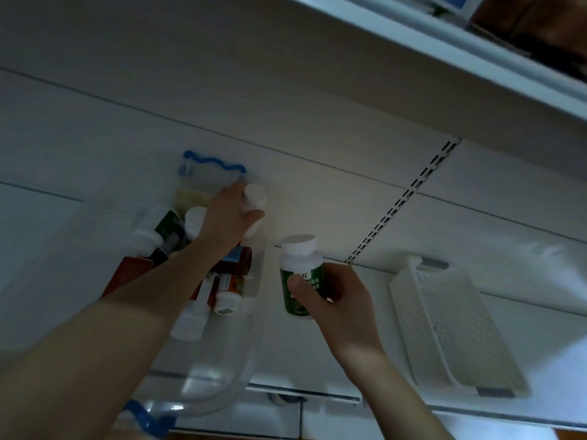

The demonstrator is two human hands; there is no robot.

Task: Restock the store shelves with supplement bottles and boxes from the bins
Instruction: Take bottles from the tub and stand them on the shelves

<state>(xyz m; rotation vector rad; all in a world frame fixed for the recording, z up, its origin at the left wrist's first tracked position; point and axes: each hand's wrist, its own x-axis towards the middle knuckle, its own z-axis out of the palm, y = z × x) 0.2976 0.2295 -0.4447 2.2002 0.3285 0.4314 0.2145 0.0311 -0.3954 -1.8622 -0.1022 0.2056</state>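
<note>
My right hand (330, 300) grips a white bottle with a green label (300, 268), held upright over the white shelf (333, 211). My left hand (227, 217) reaches into a clear bin with blue wavy handles (212, 161) and curls round a white-capped bottle (254, 198) at the bin's far right. The bin lies on the shelf and holds several more bottles (227, 289), white and brown, lying on their sides, plus a red box (127, 271) partly hidden under my left forearm.
An empty white perforated basket (451, 325) sits on the shelf to the right. A slotted upright rail (403, 198) runs up the back panel. Another shelf (444, 49) overhangs at the top right. A second blue handle (143, 419) shows at the bottom left.
</note>
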